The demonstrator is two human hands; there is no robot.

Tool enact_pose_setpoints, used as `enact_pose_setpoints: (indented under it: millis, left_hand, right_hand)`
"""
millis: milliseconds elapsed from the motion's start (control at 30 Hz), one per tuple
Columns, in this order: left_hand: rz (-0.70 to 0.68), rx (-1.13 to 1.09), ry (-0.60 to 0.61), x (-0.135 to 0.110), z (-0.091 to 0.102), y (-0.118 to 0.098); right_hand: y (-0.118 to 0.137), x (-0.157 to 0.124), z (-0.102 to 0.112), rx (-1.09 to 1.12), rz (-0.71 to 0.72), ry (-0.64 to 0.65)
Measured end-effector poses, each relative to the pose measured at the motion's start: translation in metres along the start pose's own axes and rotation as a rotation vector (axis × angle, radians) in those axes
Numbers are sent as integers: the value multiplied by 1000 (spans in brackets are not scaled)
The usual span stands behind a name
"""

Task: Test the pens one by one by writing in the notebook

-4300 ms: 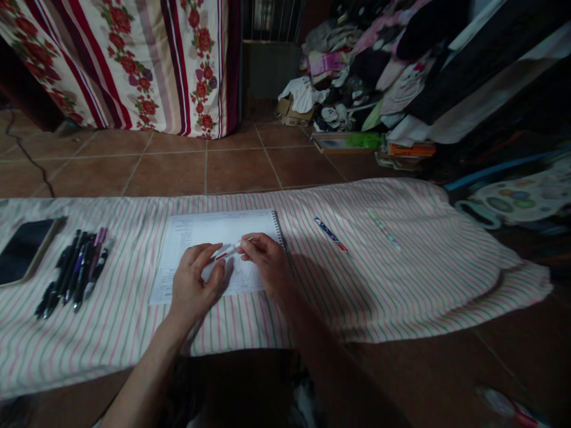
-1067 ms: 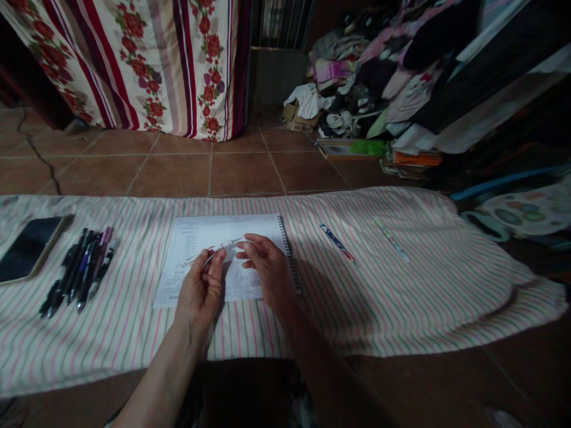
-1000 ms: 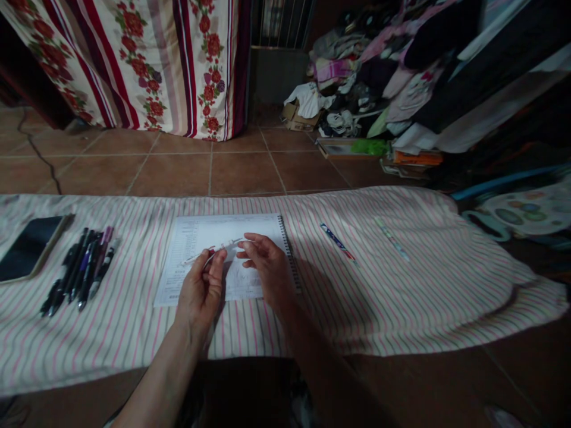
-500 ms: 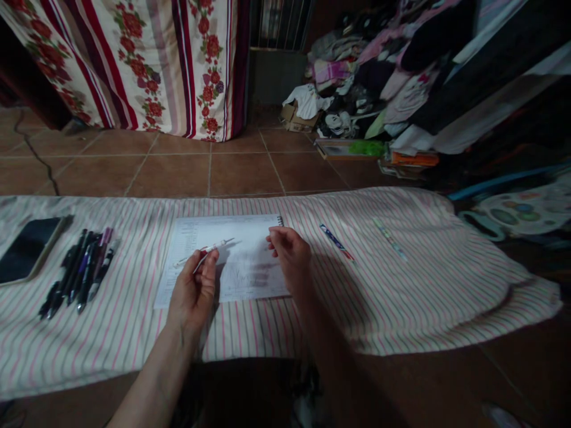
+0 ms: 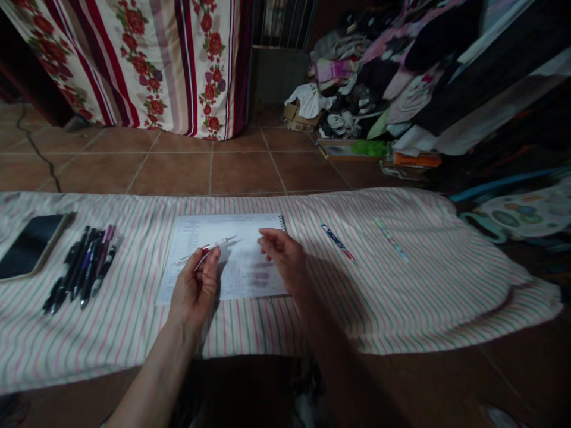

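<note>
My left hand (image 5: 196, 282) is closed around a slim white-and-red pen (image 5: 218, 244), its thin tip pointing right and slightly up. The pen is held above a spiral-bound notebook (image 5: 241, 285) with a printed form-like page. Over the notebook's right side is my right hand (image 5: 285, 255), thumb and forefinger drawn close together near the pen's tip but apart from it. Whether anything small sits between those fingers I cannot make out. To the right lie a dark blue, white and red pen-like stick (image 5: 338, 242) and a pale patterned one (image 5: 391, 241).
A striped cloth (image 5: 446, 285) covers the low surface. On the left lie a phone (image 5: 31, 246) and a bunch of several pens (image 5: 84, 264). Beyond are a tiled floor (image 5: 241, 169), a floral curtain (image 5: 165, 65) and a heap of clothes (image 5: 379, 77).
My right hand has shifted a little left, towards the pen's tip, and its forefinger now reaches out more. My left hand still holds the pen almost in place.
</note>
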State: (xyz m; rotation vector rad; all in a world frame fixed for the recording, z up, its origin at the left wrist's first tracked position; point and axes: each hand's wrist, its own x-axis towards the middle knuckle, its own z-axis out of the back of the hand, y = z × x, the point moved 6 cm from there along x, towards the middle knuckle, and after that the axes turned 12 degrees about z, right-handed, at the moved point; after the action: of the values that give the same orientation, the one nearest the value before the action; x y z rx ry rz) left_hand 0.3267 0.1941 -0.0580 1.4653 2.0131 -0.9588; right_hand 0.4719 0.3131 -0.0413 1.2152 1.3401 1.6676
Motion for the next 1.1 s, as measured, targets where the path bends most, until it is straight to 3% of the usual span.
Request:
enact_pose_setpoints:
  millis: [133, 367, 600, 1100]
  left_hand:
    - [40, 13, 26, 3, -2, 8]
    - [88, 83, 54, -1, -5, 18]
    - [124, 70, 75, 2, -6, 24]
    - [159, 84, 90, -2, -7, 29]
  right_hand:
    - [0, -7, -20, 37, -12, 112]
    - [-1, -16, -32, 114, -40, 127]
    - [3, -12, -26, 74, -5, 48]
    - [6, -12, -24, 75, -17, 32]
